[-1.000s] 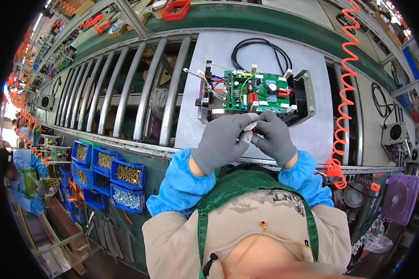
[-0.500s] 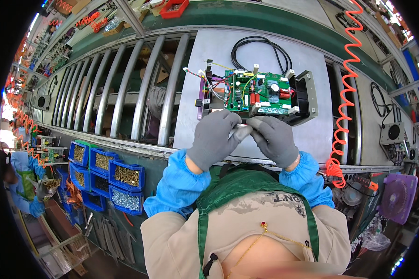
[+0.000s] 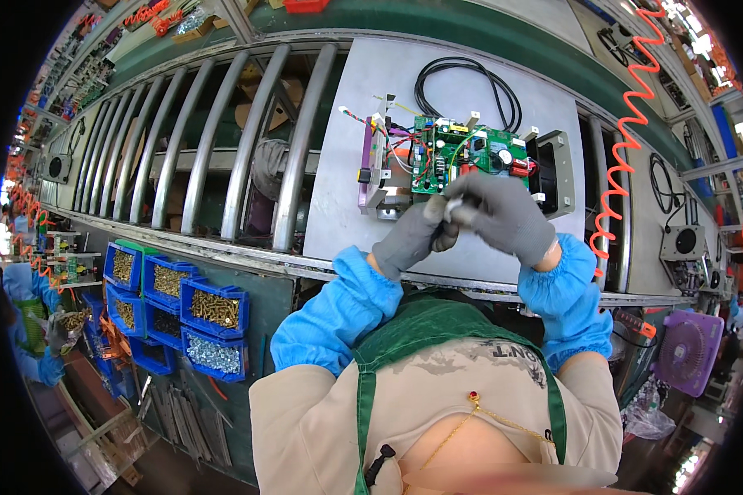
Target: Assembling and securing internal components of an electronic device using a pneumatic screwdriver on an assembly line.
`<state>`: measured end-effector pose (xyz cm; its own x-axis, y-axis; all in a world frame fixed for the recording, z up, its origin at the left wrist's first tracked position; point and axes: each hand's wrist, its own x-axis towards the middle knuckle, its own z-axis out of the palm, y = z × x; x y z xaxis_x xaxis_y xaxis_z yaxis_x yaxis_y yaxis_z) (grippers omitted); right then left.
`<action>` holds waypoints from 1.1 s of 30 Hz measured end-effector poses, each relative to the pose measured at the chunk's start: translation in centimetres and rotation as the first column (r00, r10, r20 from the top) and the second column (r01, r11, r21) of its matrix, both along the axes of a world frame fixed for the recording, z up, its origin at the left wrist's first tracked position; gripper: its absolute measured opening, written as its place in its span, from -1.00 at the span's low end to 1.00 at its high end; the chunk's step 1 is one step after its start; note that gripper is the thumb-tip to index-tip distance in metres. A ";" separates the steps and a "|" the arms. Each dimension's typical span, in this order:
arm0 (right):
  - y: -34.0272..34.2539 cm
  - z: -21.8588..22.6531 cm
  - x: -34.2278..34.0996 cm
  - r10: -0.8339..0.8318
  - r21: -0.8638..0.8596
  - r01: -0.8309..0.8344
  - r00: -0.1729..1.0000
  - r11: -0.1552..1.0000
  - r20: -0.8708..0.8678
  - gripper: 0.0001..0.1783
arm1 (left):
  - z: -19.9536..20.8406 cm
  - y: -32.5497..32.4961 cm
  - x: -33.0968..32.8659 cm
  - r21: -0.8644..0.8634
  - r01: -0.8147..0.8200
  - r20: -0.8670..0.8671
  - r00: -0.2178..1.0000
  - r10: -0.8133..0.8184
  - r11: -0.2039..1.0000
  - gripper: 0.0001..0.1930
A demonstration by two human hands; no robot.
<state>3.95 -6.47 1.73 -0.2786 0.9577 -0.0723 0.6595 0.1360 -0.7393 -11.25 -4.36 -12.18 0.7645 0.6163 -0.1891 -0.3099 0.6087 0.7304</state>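
Note:
My left hand (image 3: 409, 238) and my right hand (image 3: 510, 219), both in grey gloves, meet in front of the near edge of a green circuit board (image 3: 449, 153). Their fingertips pinch together around something small and pale that I cannot make out. The board carries several wires and parts. A purple panel (image 3: 365, 163) stands at its left, and a black fan in a grey metal bracket (image 3: 563, 165) at its right. This open unit rests on a pale flat plate (image 3: 330, 219). A black cable (image 3: 418, 87) lies looped behind it.
Metal rollers (image 3: 231, 157) run leftward from the plate. Blue bins (image 3: 215, 312) of screws and small hardware stand at the near left. An orange coiled hose (image 3: 623, 136) hangs at the right, near a purple fan (image 3: 689, 351). A co-worker's sleeve (image 3: 45, 367) shows far left.
My hands have shifted right, and the right hand has turned across the left fingertips, over the board's near edge. The whole view has shifted slightly.

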 end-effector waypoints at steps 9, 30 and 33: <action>3.3 1.2 0.2 -0.171 -0.006 0.174 0.972 0.985 0.163 -0.77 | 1.9 1.0 -3.1 0.276 -0.113 -0.240 0.954 0.182 0.954 -0.51; 7.4 2.3 -2.4 0.133 -0.243 0.033 0.762 0.970 0.633 -0.79 | 0.3 2.1 -2.4 0.223 -0.055 -0.217 0.971 0.104 0.973 -0.60; 7.6 2.4 -2.2 0.091 -0.238 0.071 0.789 0.969 0.607 -0.75 | 0.6 2.2 -2.6 0.257 -0.047 -0.183 0.978 0.096 0.965 -0.60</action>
